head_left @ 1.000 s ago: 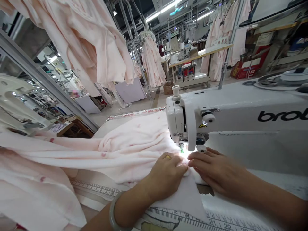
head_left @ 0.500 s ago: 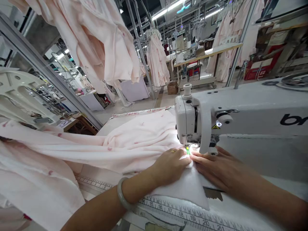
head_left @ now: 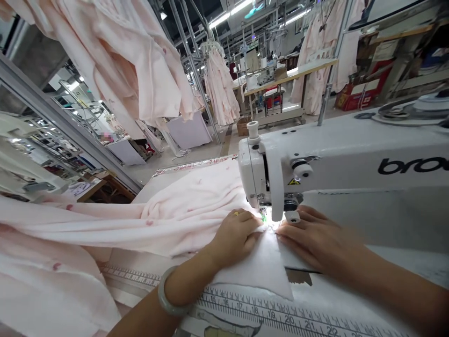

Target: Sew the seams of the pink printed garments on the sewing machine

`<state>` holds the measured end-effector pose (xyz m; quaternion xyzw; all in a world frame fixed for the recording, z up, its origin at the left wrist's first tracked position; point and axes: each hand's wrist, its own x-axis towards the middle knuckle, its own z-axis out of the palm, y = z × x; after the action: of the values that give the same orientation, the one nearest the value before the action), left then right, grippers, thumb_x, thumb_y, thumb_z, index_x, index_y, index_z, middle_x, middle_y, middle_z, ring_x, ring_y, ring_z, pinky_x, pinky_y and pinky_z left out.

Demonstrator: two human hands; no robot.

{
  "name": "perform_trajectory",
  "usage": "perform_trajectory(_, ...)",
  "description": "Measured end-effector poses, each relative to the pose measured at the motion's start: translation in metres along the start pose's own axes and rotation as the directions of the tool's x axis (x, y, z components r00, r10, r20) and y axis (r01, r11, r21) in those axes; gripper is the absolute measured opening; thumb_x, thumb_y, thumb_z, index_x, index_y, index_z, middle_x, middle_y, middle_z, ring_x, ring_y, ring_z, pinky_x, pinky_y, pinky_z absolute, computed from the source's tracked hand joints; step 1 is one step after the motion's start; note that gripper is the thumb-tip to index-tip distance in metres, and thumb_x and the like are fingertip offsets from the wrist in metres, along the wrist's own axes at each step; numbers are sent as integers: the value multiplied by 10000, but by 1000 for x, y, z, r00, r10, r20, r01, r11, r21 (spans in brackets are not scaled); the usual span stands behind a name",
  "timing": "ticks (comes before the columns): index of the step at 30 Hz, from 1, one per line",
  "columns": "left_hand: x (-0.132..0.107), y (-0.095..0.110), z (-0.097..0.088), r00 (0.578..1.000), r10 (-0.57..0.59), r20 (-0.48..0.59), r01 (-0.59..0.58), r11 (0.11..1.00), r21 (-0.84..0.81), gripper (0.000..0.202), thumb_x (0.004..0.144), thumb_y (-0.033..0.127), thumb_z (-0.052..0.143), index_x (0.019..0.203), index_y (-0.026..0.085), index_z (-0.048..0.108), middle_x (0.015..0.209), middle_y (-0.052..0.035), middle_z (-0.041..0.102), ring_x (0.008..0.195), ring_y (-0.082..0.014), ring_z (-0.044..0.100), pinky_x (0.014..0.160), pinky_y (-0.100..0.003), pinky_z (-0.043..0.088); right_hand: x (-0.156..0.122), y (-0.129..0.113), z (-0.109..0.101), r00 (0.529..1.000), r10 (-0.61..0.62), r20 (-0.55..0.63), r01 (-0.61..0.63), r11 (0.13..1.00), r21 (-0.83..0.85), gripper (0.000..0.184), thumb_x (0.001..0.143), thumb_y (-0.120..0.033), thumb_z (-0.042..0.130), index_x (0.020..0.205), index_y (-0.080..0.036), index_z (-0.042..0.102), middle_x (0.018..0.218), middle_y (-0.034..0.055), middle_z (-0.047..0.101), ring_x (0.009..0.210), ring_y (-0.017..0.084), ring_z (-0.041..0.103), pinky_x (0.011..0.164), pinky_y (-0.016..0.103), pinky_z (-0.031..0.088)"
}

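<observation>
Both hands have slid up closer to the needle than a second ago, and the near corner of the pink fabric [head_left: 182,217] now ends just at the printed ruler [head_left: 266,314] instead of lying over it.

The left hand [head_left: 233,236] lies palm down on the fabric, fingers curved and pressed flat, gripping nothing, its fingertips just beside the presser foot [head_left: 264,217]. It wears a ring [head_left: 236,214], and a pale bracelet [head_left: 164,296] sits on the wrist above the ruler at the table's front edge. The right hand [head_left: 315,239] also lies flat with its fingers stretched out, touching the fabric's right edge. Its fingertips nearly meet those of the left hand under the head of the sewing machine [head_left: 315,159].

The machine's head hangs over the fingertips and hides part of the right hand's fingers and the needle itself. Its long white arm runs off toward the right edge of the table [head_left: 414,271].

The fabric sits under the presser foot, bunches in folds behind the left hand, and trails off across the table's left side and over its left edge. A dark notch [head_left: 300,276] shows in the table just below the right hand.

Pink hanging garments [head_left: 140,70] crowd the upper left, and a far workbench [head_left: 298,72] stands well behind the machine.
</observation>
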<state>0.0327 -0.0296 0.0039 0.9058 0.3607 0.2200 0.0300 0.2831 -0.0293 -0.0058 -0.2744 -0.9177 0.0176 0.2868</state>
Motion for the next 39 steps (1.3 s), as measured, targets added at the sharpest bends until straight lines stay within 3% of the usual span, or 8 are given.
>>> perform_trajectory(5, 0, 3, 2, 998, -35, -43, 35, 999, 16, 218, 870, 55, 582, 1009, 190, 682, 996, -52, 726, 945, -211, 649, 882, -341, 499, -1, -3, -1, 998, 50, 36, -52, 998, 40, 293, 1077, -214, 390, 964, -229, 661, 774, -8, 636, 769, 213, 550, 948, 434, 362)
perform_trajectory(12, 1, 12, 1, 971, 230, 69, -238, 891, 386, 156, 1000, 108, 516, 1031, 136, 666, 1002, -72, 691, 950, -211, 646, 902, -356, 461, 1, -3, -1, 1000, -2, -8, 2, 1000, 5, 249, 1091, -233, 392, 1142, -228, 636, 894, -3, 703, 827, 206, 624, 1001, 420, 357)
perform_trajectory(15, -2, 18, -1, 958, 263, 117, -287, 857, 427, 189, 988, 68, 478, 1036, 106, 657, 937, -74, 666, 883, -211, 636, 857, -357, 465, 0, -4, 1, 999, -31, -11, 30, 999, -25, 288, 1104, -234, 346, 1140, -231, 632, 972, 9, 728, 884, 202, 652, 1039, 418, 329)
perform_trajectory(20, -6, 24, -1, 967, 207, 148, -252, 867, 430, 258, 951, 46, 468, 1141, 78, 639, 961, -86, 686, 887, -223, 641, 859, -360, 491, -3, -4, 8, 999, -8, 31, 11, 993, -115, 323, 1080, -193, 323, 1117, -245, 639, 971, 26, 733, 931, 228, 662, 1099, 472, 284)
perform_trajectory(27, 4, 15, 3, 979, 115, 169, -177, 890, 420, 211, 969, 87, 475, 1082, 122, 650, 923, -88, 703, 932, -228, 671, 887, -352, 501, -1, 2, 7, 997, 53, 47, -47, 990, -130, 303, 1067, -302, 396, 1242, -266, 641, 845, 35, 717, 886, 276, 677, 996, 535, 411)
perform_trajectory(30, 2, 10, 6, 987, 114, 117, -151, 905, 396, 194, 992, 116, 462, 1054, 145, 643, 907, -79, 695, 924, -221, 667, 874, -348, 494, 0, 1, 3, 999, 0, 47, 5, 995, -97, 287, 1079, -308, 389, 1155, -254, 661, 894, 41, 736, 848, 254, 684, 972, 512, 451)
perform_trajectory(34, 1, 5, 10, 988, 148, 51, -157, 917, 368, 165, 997, 156, 469, 955, 161, 628, 828, -57, 673, 848, -219, 650, 824, -360, 484, 1, -10, -2, 987, -159, 12, 159, 987, -4, 279, 1055, -197, 416, 1169, -199, 671, 1130, 82, 742, 1036, 247, 681, 1056, 497, 446)
perform_trajectory(39, 12, 9, 10, 990, 115, 85, -140, 900, 413, 99, 912, 140, 549, 834, 167, 605, 769, -63, 647, 810, -238, 643, 777, -367, 481, 1, -29, -9, 970, -217, 111, 194, 963, 186, 280, 1048, -177, 441, 1166, -190, 695, 1132, 86, 755, 1115, 232, 675, 1002, 395, 542)
